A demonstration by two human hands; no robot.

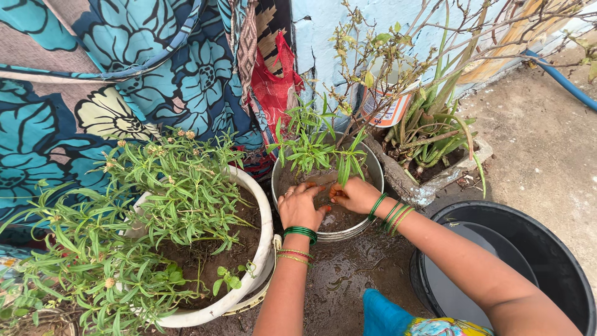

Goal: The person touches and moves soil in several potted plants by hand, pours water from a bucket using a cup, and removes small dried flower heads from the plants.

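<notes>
A round metal pot of wet soil holds a small green plant with narrow leaves. My left hand rests palm-down on the wet soil in the pot, fingers spread and muddy. My right hand presses into the soil beside it, fingertips at the base of the plant's stems. Green and gold bangles circle both wrists. Whether the right fingers pinch a stem is hidden by leaves.
A white pot with a bushy green plant stands at the left. A stone planter with spiky leaves sits behind right. A black tub lies at the right. Patterned blue cloth hangs behind. The ground is wet.
</notes>
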